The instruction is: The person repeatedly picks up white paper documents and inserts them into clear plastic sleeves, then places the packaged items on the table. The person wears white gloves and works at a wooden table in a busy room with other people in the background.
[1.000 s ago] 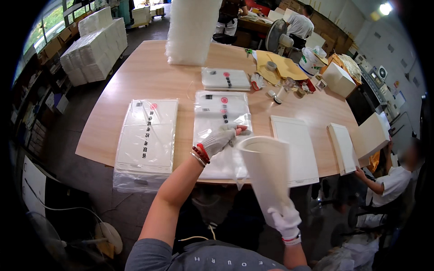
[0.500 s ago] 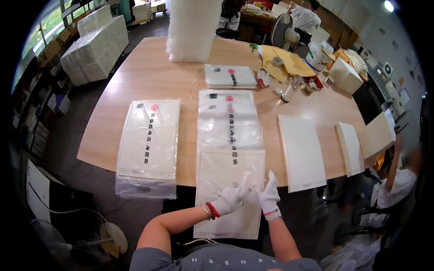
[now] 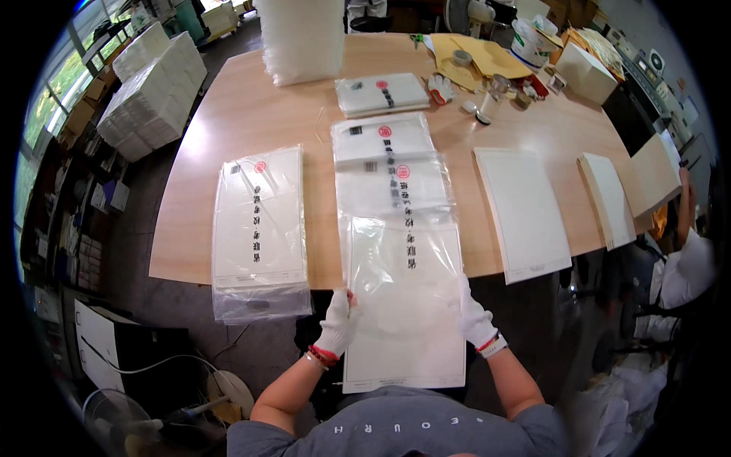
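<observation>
A stack of white paper lies at the table's near edge and juts out toward me. Its far part is inside a clear plastic bag printed with black characters and a red round mark. My left hand, in a white glove, is closed at the left side of the bag's near end, beside the paper. At the opposite side, my gloved right hand is closed on the bag's right edge. The fingertips are partly hidden, so where bag and paper part under them is unclear.
A bagged paper stack lies left, and bare paper stacks lie right. Behind are folded bags, a spare glove, a bottle, yellow envelopes and a tall white bundle. A person's arm shows far right.
My hands have moved apart, from near the paper's middle to its two sides. The bag's near end now covers the paper's far part, and the printed film has shifted toward me.
</observation>
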Available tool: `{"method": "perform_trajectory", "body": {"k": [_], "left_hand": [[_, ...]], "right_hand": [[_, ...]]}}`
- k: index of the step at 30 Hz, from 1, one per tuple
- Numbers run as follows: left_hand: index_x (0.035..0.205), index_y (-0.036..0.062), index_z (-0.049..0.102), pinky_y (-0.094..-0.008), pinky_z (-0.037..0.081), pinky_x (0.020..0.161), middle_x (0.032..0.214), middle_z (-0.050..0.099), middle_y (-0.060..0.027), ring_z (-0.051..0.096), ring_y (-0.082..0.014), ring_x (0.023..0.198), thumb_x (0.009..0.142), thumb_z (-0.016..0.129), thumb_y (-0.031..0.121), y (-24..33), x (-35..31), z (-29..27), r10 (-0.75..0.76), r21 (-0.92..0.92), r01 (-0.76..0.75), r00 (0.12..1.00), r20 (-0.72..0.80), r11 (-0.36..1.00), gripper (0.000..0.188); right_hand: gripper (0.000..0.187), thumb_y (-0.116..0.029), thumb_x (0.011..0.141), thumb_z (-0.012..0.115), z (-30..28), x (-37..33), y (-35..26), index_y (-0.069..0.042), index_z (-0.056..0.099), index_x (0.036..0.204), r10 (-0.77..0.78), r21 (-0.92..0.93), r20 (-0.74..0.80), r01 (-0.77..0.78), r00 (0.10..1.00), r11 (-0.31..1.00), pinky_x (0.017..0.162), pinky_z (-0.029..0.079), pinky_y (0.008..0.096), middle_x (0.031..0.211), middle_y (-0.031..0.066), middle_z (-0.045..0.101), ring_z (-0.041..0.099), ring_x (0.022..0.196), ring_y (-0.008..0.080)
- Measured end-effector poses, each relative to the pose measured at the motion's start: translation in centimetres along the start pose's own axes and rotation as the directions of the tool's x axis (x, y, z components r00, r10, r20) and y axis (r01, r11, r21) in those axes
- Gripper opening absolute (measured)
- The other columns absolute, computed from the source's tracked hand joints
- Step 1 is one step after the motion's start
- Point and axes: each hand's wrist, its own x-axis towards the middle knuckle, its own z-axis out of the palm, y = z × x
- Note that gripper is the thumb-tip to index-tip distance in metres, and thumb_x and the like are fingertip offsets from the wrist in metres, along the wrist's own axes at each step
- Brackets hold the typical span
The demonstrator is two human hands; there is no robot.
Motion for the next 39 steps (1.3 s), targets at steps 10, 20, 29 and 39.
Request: {"method": "perform_trajectory", "body": {"k": [10, 20, 29, 39], "left_hand": [[0.119, 0.0063, 0.047, -0.0334, 0.046, 0.076, 0.104, 0.052, -0.0160, 0.056, -0.0291, 0.086, 0.079, 0.057, 0.006, 2.3, -15.5, -8.2, -0.129, 0.183, 0.009, 0.744, 0.656, 0.983, 0.041], [0.078, 0.0010, 0.051, -0.0339, 0.045, 0.061, 0.076, 0.051, -0.0152, 0.056, -0.0277, 0.071, 0.071, 0.049, -0.006, 6.8, -13.6, -8.4, 0.166, -0.084, -0.151, 0.962, 0.218, 0.985, 0.010], [0.076, 0.0069, 0.054, -0.0300, 0.043, 0.053, 0.075, 0.054, -0.0091, 0.055, -0.0221, 0.062, 0.069, 0.057, 0.001, 12.5, -11.3, -10.0, 0.634, -0.128, -0.625, 0.773, 0.038, 0.770, 0.010], [0.076, 0.0062, 0.050, -0.0266, 0.040, 0.060, 0.074, 0.048, -0.0001, 0.044, -0.0103, 0.065, 0.084, 0.043, 0.014, -10.5, 0.1, -21.2, -0.194, -0.500, -0.407, 0.595, -0.780, 0.764, 0.013]], "right_hand": [[0.051, -0.026, 0.085, 0.048, -0.5, -16.9, -4.5, -0.004, 0.035, 0.130, -0.086, 0.079, 0.302, 0.065, 0.949, 0.995, 0.065, 0.049, 0.0413, 0.103, 0.0197, 0.060, 0.062, 0.078, 0.0309], [0.042, -0.006, 0.089, 0.048, -5.1, -18.6, -4.2, 0.003, 0.039, 0.128, -0.110, 0.706, 0.476, -0.305, 0.872, 0.640, 0.079, 0.049, 0.0302, 0.093, 0.0136, 0.065, 0.063, 0.087, 0.0188], [0.028, -0.022, 0.088, 0.054, 2.7, -10.9, -5.7, 0.002, 0.059, 0.102, 0.282, 0.907, 0.326, -0.383, 0.902, 0.178, 0.077, 0.046, 0.0302, 0.100, 0.0071, 0.059, 0.057, 0.090, 0.0165], [0.021, -0.020, 0.086, 0.054, 14.8, 9.2, -19.9, -0.006, 0.057, 0.101, -0.317, 0.823, 0.568, -0.518, 0.759, 0.232, 0.052, 0.047, 0.0268, 0.073, 0.0018, 0.053, 0.051, 0.057, 0.0129]]}}
